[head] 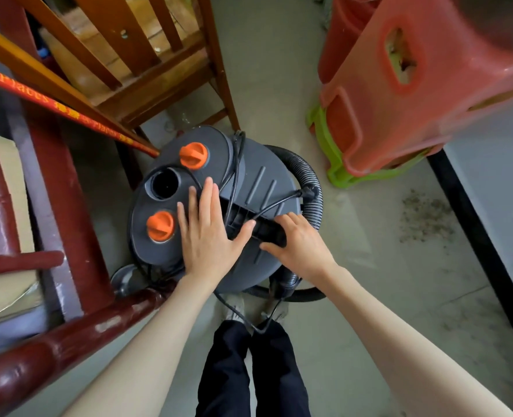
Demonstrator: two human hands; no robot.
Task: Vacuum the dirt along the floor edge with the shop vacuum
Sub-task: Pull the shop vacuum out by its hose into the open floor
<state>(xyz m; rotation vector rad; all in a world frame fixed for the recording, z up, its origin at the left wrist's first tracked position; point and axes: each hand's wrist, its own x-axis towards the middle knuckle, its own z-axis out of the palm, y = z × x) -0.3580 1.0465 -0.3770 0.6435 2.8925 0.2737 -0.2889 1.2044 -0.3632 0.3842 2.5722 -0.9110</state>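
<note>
Gripping vacuum handle [268, 233]; dirt [426, 219] beside baseboard [471, 233].

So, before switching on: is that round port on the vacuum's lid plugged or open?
Open: the port shows a dark, empty hole; the hose loops behind.

vacuum lid [258, 188]: matt grey plastic | chair [146, 70]: varnished wood

Left hand [210, 233] is lying flat on shop vacuum [258, 188] lid; right hand [297, 245] is gripping its black handle [267, 233]. Dirt [426, 218] is lying beside black floor edge [471, 230].
</note>
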